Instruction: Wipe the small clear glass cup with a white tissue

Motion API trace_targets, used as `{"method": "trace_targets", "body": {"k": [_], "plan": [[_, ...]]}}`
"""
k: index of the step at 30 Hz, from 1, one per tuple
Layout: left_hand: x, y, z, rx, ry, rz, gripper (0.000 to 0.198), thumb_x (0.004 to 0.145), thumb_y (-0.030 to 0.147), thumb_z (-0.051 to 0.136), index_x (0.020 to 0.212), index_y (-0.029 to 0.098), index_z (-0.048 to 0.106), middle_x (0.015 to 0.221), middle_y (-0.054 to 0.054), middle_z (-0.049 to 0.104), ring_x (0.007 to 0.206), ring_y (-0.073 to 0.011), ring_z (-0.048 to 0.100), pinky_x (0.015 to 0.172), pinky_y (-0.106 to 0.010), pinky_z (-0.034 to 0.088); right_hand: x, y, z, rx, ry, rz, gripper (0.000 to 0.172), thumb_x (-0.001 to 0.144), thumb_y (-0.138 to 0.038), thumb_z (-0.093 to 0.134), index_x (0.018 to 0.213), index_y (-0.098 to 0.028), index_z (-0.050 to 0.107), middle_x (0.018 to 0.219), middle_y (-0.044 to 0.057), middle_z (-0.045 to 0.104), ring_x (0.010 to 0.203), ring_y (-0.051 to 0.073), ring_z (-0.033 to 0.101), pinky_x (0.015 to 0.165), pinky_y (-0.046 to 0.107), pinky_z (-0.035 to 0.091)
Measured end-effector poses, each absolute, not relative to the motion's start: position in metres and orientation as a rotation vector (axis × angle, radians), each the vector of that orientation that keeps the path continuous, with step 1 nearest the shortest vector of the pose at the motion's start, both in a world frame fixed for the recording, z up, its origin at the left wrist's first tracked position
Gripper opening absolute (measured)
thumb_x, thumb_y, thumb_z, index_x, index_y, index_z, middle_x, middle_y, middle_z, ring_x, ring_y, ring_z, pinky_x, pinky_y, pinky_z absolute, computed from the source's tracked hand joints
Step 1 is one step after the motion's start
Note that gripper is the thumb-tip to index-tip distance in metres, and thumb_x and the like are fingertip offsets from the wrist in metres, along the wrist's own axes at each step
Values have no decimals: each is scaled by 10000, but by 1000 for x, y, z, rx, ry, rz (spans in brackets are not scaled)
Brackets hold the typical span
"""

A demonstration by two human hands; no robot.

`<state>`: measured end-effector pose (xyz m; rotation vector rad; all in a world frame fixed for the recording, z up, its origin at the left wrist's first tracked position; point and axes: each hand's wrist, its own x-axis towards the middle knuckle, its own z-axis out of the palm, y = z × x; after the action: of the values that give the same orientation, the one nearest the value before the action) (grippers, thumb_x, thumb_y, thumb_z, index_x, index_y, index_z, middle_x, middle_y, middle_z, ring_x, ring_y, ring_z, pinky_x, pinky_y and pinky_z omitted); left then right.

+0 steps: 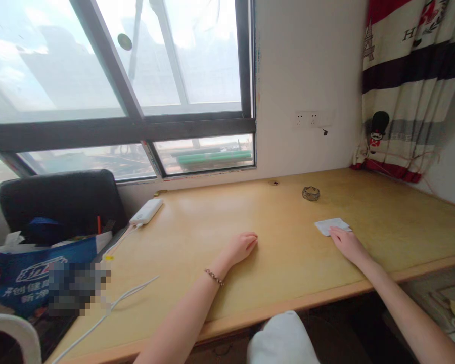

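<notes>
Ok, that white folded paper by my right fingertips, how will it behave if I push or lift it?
The white paper lies thin and flat on the desk, so it is probably very light and floppy when lifted. The desk looks smooth, so the right hand touching its edge would likely slide it rather than lift it.

Your one camera sits on your head, looking forward and down across the desk (280,212) toward the window (174,60) and wall (307,60). It is close: your left hand (240,247) and right hand (347,243) lie mid-frame, forearms entering from the bottom edge.
</notes>
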<state>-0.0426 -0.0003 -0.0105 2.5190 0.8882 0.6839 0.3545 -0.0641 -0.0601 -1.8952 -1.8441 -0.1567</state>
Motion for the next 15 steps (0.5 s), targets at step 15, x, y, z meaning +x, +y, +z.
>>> {"method": "trace_targets", "body": {"k": [15], "plan": [[-42, 6, -7, 1320, 775, 1346, 427, 786, 391, 509, 1160, 187, 492, 1144, -113, 544, 1028, -220, 520, 853, -354, 421, 92, -20, 15, -1023, -1610, 439, 372, 837, -401, 399, 1121, -212, 547, 1189, 75, 525, 1131, 209, 444, 966, 387, 338]]}}
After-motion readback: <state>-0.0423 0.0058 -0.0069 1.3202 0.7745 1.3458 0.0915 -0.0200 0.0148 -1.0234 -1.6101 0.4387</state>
